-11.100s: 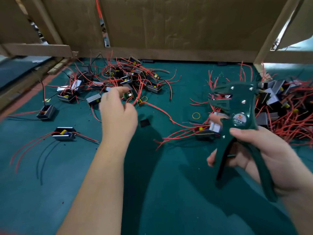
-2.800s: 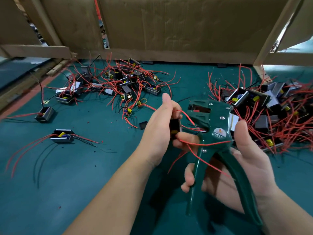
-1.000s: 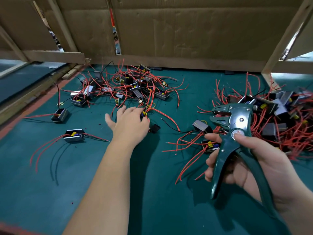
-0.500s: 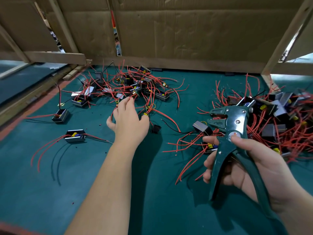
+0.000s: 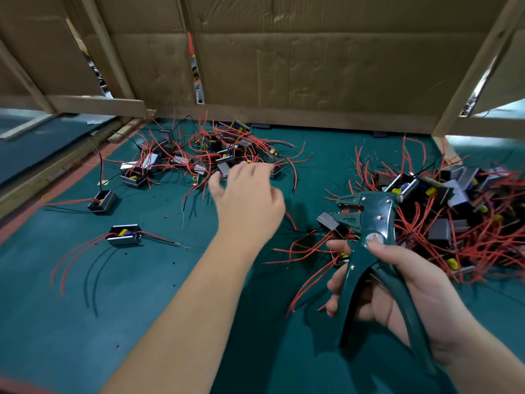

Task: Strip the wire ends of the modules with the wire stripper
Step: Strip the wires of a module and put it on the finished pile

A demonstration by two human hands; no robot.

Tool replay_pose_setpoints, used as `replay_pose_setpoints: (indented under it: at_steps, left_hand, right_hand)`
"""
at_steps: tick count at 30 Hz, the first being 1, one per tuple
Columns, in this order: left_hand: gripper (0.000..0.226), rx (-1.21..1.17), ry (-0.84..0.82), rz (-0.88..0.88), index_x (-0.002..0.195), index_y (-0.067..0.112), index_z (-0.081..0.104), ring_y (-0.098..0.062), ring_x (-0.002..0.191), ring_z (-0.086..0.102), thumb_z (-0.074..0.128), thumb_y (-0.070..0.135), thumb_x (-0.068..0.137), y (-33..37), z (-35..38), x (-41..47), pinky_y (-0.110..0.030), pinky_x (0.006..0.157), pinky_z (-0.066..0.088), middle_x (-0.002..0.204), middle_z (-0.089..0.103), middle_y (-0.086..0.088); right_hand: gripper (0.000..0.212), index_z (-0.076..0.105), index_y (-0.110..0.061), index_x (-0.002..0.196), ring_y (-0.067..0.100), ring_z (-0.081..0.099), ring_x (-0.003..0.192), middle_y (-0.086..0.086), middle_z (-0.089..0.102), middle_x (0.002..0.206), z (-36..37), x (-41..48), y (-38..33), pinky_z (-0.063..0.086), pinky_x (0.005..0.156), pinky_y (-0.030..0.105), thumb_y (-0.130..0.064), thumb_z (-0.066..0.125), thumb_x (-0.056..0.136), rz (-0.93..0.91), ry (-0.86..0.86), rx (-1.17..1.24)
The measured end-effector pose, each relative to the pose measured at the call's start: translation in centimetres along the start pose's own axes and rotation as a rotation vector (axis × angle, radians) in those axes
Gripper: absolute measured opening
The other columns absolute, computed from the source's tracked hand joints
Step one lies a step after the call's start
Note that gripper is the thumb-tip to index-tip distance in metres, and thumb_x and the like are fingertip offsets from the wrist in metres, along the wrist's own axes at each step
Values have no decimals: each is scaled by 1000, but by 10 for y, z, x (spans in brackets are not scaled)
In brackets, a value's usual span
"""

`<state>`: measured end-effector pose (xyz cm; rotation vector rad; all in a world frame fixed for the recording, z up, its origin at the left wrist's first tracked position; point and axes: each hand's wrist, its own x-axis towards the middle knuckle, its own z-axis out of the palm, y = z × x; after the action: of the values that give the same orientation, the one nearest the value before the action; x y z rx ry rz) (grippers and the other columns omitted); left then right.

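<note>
On the green mat a tangled pile of small black modules with red wires (image 5: 199,155) lies at the back centre-left. My left hand (image 5: 247,200) reaches over the near edge of that pile, thumb spread and fingers loosely bent and blurred, with nothing visibly in its grasp. At the right, my right hand (image 5: 403,288) grips the handles of the dark green wire stripper (image 5: 366,237), whose jaws point left and up and hold no wire. Behind the stripper is a second, bigger heap of modules (image 5: 460,217).
Two single modules (image 5: 124,236) (image 5: 102,200) lie apart on the left of the mat. Another module (image 5: 326,220) sits just left of the stripper jaws. Cardboard walls (image 5: 312,66) on wooden battens close the back and sides. Tiny insulation scraps dot the mat.
My left hand has moved farther back and to the right, onto the edge of the left pile. The right hand with the stripper has stayed nearly still.
</note>
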<state>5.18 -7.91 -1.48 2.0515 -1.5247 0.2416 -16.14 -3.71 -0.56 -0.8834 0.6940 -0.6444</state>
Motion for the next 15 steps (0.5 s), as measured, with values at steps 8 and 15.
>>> replay_pose_setpoints:
  at_steps: [8, 15]
  left_hand:
    - [48, 282, -506, 111, 141, 14, 36, -23, 133, 35, 41, 17, 93, 10, 25, 71, -50, 109, 18, 141, 45, -5]
    - [25, 316, -187, 88, 112, 32, 66, -28, 110, 45, 54, 22, 91, -10, 37, 57, -42, 90, 22, 110, 62, 1]
  right_hand:
    - [65, 68, -3, 107, 47, 60, 65, 30, 60, 77, 3, 0, 3, 51, 66, 54, -39, 77, 53, 32, 7, -7]
    - [57, 67, -3, 108, 47, 60, 65, 31, 60, 77, 3, 1, 3, 53, 64, 52, -29, 70, 58, 40, -10, -7]
